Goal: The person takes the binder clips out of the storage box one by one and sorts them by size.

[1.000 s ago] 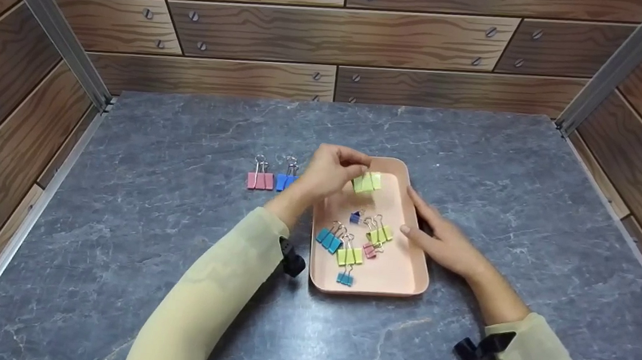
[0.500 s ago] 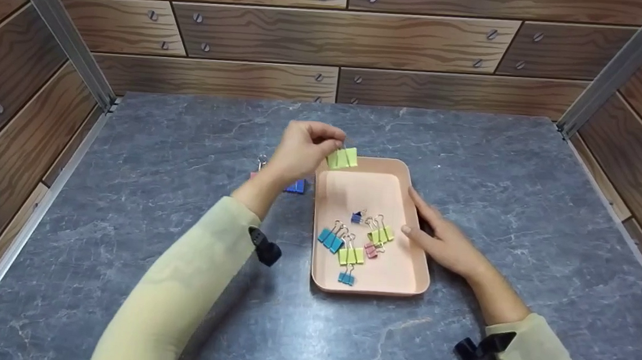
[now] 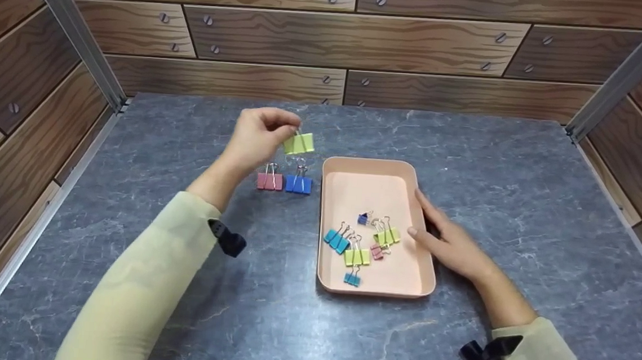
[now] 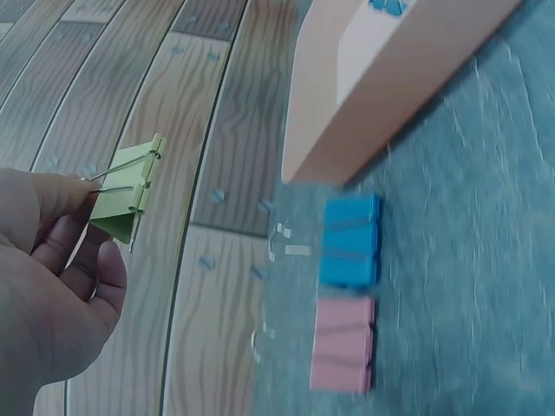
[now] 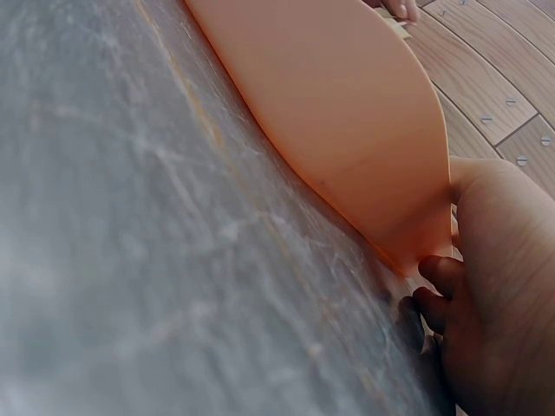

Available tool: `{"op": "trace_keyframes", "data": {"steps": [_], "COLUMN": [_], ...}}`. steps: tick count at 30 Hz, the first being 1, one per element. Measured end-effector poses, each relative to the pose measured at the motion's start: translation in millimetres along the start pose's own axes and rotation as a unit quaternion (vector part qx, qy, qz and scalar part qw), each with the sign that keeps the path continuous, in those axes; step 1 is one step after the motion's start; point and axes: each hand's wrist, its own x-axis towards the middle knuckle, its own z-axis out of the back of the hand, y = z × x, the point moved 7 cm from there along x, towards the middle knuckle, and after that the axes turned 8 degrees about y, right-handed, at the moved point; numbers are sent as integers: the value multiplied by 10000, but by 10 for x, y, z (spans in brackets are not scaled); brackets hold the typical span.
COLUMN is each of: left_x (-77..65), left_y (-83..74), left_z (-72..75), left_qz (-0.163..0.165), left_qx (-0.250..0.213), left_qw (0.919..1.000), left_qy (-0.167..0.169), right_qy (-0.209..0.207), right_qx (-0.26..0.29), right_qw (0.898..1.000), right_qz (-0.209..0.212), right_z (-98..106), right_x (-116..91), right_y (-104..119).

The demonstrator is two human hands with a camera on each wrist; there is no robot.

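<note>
My left hand (image 3: 257, 139) pinches a large yellow-green binder clip (image 3: 299, 143) by its wire handle, above the table and left of the tray. In the left wrist view, thumb and fingertips meet at the handles of that yellow-green clip (image 4: 121, 191). Below it a pink binder clip (image 3: 270, 181) and a blue binder clip (image 3: 298, 184) stand side by side on the table. My right hand (image 3: 452, 245) grips the right wall of the peach tray (image 3: 424, 277), thumb over the rim and fingers outside. In the right wrist view the fingers are partly hidden against the tray wall (image 5: 347, 130).
Inside the tray lie a teal clip (image 3: 337, 241), two yellow-green clips (image 3: 357, 257), a small teal clip (image 3: 352, 279), a small pink clip (image 3: 377, 252) and a small dark blue clip (image 3: 363, 219). A wood-patterned wall (image 3: 353, 41) stands behind the marbled table (image 3: 187, 317).
My left hand has carried the yellow-green clip up out of the tray and leftward, over the pink and blue clips, which show again. The right hand keeps its hold on the tray.
</note>
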Motion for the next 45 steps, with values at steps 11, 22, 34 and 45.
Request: {"op": "trace_keyframes", "data": {"steps": [11, 22, 34, 45], "left_x": [-96, -172, -241, -310], "left_y": [291, 555, 782, 991], "left_z": [406, 632, 748, 766], "left_qz": [282, 618, 651, 879], "left_qx": [94, 173, 316, 215], "left_qw": [9991, 9972, 9961, 9948], "left_qy": [-304, -373, -507, -466], "right_qy": [34, 3, 12, -3], "right_qx": [127, 26, 37, 102], "right_qw": [9999, 9999, 9999, 9998], "right_qz": [91, 108, 99, 163], "right_z": [-8, -14, 0, -11], "right_x": [1, -1, 14, 3], "right_y": [-10, -19, 4, -20]}}
